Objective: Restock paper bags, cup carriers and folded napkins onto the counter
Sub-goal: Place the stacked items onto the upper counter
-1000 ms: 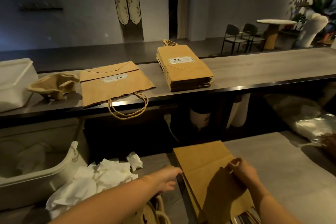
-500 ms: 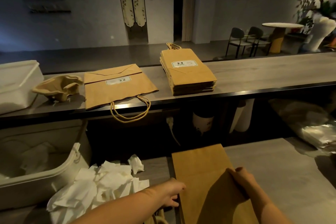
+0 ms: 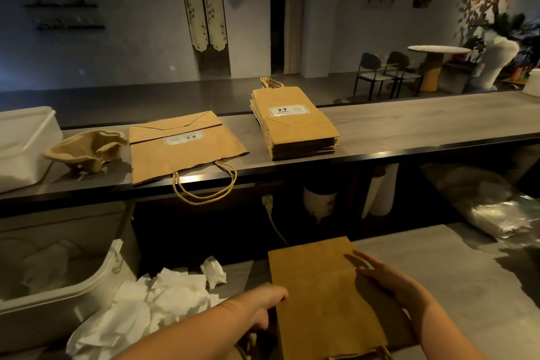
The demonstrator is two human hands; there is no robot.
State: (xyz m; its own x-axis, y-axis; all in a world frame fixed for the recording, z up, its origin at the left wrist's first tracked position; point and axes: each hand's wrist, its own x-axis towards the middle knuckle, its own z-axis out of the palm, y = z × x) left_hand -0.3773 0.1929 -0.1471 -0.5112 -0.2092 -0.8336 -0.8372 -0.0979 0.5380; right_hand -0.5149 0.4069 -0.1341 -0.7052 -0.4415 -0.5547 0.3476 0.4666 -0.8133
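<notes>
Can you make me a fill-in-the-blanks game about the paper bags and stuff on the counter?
1. The label on the stack of paper bags reads ____.
2. The cup carrier sits to the ____ of the wide bag.
3. The crumpled napkins are ____ in colour.
4. The left hand grips the ____ edge of the plain bag, while the right hand rests flat on top.

Missing words: 9.9; left; white; left.
</notes>
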